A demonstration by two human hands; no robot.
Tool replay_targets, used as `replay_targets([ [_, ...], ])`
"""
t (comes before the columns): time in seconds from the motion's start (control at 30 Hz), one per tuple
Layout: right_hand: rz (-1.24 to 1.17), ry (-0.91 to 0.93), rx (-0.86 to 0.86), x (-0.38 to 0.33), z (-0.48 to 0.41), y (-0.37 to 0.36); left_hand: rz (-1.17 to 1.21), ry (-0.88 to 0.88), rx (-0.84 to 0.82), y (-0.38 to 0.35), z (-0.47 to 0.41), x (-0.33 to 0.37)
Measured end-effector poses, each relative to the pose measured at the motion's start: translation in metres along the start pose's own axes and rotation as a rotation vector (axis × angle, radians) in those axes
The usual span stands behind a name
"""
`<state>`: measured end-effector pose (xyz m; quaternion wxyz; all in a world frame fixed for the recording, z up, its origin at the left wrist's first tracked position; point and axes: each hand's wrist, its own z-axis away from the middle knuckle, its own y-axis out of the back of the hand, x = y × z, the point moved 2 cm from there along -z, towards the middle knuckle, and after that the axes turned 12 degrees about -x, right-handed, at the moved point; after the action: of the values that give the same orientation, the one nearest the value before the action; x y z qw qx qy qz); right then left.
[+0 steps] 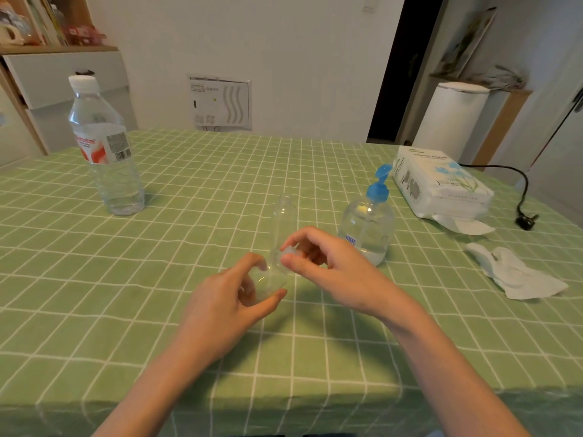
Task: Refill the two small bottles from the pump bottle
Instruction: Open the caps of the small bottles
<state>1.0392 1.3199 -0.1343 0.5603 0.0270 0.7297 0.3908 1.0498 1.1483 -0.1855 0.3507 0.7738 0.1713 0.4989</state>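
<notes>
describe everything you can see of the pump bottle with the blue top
The pump bottle has a clear, rounded plastic body and a blue pump head with its nozzle pointing up and away. A small blue-striped label sits low on its front; the fill level is hard to tell. It stands upright on the green checked tablecloth, left of the tissue pack. The right hand is close in front, not gripping it.

Two forearms, bare along whole visible length. Left grip (227, 298) and right grip (328, 263) bare too, fingers slim. Sliver of pale blue cloth (433, 434) at bottom edge beside right arm; too small to identify.
</notes>
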Motion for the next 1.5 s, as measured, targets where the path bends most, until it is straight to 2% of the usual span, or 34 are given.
replay_targets([
  [0.43, 0.036, -0.049, -0.034, 0.004, 0.001, 0.005, 0.002, -0.001, -0.021, -0.002, -0.001, 0.002],
  [0.6, 0.016, 0.017, -0.049, -0.002, 0.002, 0.011, 0.035, 0.002, -0.020, -0.001, -0.003, 0.002],
  [0.7, -0.091, 0.060, 0.022, -0.001, 0.004, 0.018, 0.116, 0.022, -0.001, 0.002, -0.002, -0.002],
  [0.8, -0.184, 0.019, 0.126, 0.009, 0.002, 0.018, 0.308, 0.077, 0.047, 0.004, -0.002, -0.005],
  [1.0, -0.117, -0.157, 0.215, 0.039, -0.011, -0.008, 0.452, 0.115, 0.052, 0.004, -0.001, -0.002],
  [1.1, -0.077, -0.194, 0.202, 0.050, -0.016, -0.019, 0.468, 0.125, 0.051, 0.004, 0.000, 0.001],
  [1.27, 0.070, -0.211, 0.175, 0.060, -0.018, -0.027, 0.477, 0.134, 0.061, 0.005, 0.002, 0.000],
  [1.5, 0.127, -0.206, 0.174, 0.060, -0.019, -0.029, 0.502, 0.154, 0.056, 0.003, 0.002, -0.002],
])
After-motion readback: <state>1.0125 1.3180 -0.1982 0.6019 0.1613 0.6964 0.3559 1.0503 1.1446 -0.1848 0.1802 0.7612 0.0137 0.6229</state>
